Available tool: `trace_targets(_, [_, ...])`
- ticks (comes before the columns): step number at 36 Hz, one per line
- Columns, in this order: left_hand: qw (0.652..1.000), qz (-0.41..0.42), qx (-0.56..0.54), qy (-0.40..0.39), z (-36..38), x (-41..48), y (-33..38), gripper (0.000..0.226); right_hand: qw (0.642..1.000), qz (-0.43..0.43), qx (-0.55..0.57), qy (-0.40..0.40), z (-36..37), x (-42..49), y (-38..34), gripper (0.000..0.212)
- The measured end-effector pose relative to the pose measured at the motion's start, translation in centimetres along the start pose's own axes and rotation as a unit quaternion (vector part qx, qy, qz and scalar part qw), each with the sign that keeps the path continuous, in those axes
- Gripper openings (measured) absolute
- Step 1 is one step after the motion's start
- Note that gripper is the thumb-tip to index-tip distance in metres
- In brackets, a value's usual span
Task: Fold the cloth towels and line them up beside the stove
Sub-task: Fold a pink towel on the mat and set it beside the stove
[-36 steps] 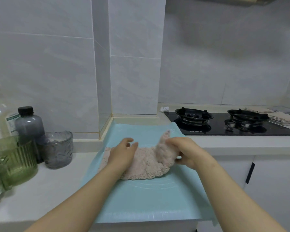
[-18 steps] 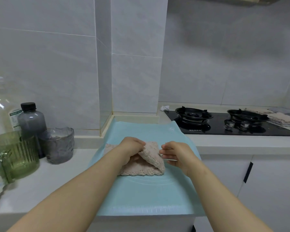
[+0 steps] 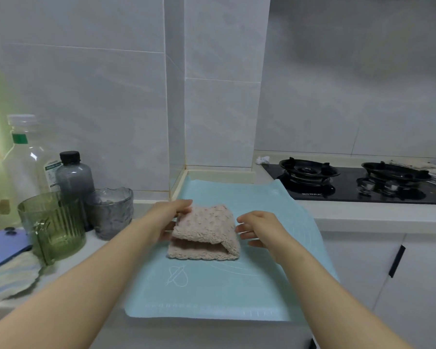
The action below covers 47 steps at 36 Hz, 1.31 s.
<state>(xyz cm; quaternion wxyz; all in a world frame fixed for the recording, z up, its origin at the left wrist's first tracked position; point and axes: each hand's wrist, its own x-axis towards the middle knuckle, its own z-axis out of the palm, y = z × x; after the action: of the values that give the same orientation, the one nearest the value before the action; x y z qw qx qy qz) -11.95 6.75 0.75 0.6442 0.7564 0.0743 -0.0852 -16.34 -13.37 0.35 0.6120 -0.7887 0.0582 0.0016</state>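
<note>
Blue mat (image 3: 212, 293), folded towel (image 3: 204, 222) between hands, left hand (image 3: 166, 217) gripping its edge, right hand (image 3: 259, 230) relaxed just beside.

The person is showing two bare hands and two bare forearms. Just behind the fingers (image 3: 243, 229) of the right hand (image 3: 262, 230), the knuckles are looking rounded. Farther back the wrist is narrowing a little, and the forearm is widening steadily toward the lower edge of the picture. Back from the fingers of the left hand (image 3: 165, 217), the forearm is looking equally long and smooth, uncovered all the way. The fingernails are appearing too small to make out.
</note>
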Motion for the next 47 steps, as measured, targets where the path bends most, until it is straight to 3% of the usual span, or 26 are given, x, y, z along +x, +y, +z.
trace_targets(4, [0.996,0.053,0.072,0.015,-0.1,0.2,-1.2,0.023,0.998,-0.019,-0.057,0.014,0.7,0.3,0.4,0.012])
trace_targets(9, [0.976,0.089,0.194,0.029,-0.6,0.5,-1.9,0.036,0.957,-0.057,-0.275,0.067,1.2,0.8,0.9,0.015])
trace_targets(11, [0.926,0.116,0.357,0.046,-0.7,0.1,-1.6,0.049,0.941,-0.073,-0.321,0.081,1.6,0.6,0.7,0.019])
trace_targets(13, [0.837,0.18,0.505,0.106,-0.4,-0.3,-0.9,0.056,0.924,-0.119,-0.349,0.105,2.1,0.7,0.2,0.027])
trace_targets(15, [0.805,0.254,0.515,0.147,0.3,-0.4,-0.3,0.05,0.91,-0.173,-0.358,0.118,2.9,1.0,-0.3,0.033])
trace_targets(18, [0.823,0.28,0.486,0.092,1.9,0.1,-0.4,0.046,0.891,-0.209,-0.396,0.073,4.4,1.5,-0.7,0.039])
trace_targets(24, [0.836,0.225,0.501,-0.002,2.4,1.3,-4.4,0.049,0.866,-0.135,-0.48,-0.024,5.5,2.4,1.8,0.041])
trace_targets(41, [0.827,0.217,0.518,0.009,2.5,1.0,-5.4,0.046,0.884,-0.144,-0.444,-0.022,4.9,2.1,3.4,0.044])
trace_targets(45, [0.83,0.232,0.506,0.034,2.6,0.9,-5.5,0.045,0.899,-0.168,-0.404,0.019,4.6,2.1,3.4,0.038])
trace_targets(47, [0.82,0.243,0.514,0.073,2.7,0.5,-5.5,0.057,0.902,-0.168,-0.395,0.051,4.6,2.2,3.6,0.039])
